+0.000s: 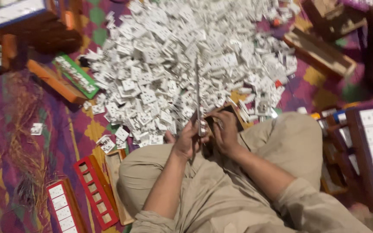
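Left hand [188, 140] fingers clenched round thin metal rod [198, 92]; right hand [225, 129] fingers grasping small dark part [225, 113]; white socket pile [173, 64] just beyond.

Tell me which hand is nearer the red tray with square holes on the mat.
Left. The left hand is up and to the right of the red tray, gripping a long thin tool. The right hand sits farther right, beyond the left.
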The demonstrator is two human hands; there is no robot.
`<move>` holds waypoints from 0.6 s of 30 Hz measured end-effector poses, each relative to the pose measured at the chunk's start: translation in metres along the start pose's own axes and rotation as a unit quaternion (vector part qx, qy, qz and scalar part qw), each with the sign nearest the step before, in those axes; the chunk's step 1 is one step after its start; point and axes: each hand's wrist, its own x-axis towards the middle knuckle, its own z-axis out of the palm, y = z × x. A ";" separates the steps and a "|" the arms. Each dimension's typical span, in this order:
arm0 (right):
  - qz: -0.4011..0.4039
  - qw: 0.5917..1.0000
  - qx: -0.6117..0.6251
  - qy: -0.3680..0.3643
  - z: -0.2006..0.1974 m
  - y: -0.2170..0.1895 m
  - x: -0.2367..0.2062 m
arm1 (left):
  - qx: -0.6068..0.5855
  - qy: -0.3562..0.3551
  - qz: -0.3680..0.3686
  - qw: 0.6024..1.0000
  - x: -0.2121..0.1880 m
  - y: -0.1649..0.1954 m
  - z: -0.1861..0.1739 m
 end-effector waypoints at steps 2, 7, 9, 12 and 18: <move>-0.038 0.999 -0.005 -0.019 -0.012 0.015 0.002 | 0.008 -0.006 0.015 1.000 0.003 -0.004 0.001; 0.087 0.914 -0.237 -0.316 -0.021 0.077 -0.010 | 0.099 -0.004 0.061 0.993 0.007 -0.011 0.007; 0.075 0.874 -0.284 -0.387 -0.012 0.096 -0.015 | 0.124 -0.002 0.071 0.990 0.010 -0.010 0.011; 0.089 0.843 -0.283 -0.449 -0.003 0.106 -0.019 | 0.096 -0.035 0.076 0.992 0.010 -0.011 0.016; 0.131 0.853 -0.294 -0.411 -0.008 0.100 -0.018 | 0.027 -0.039 0.077 0.996 0.010 -0.010 0.024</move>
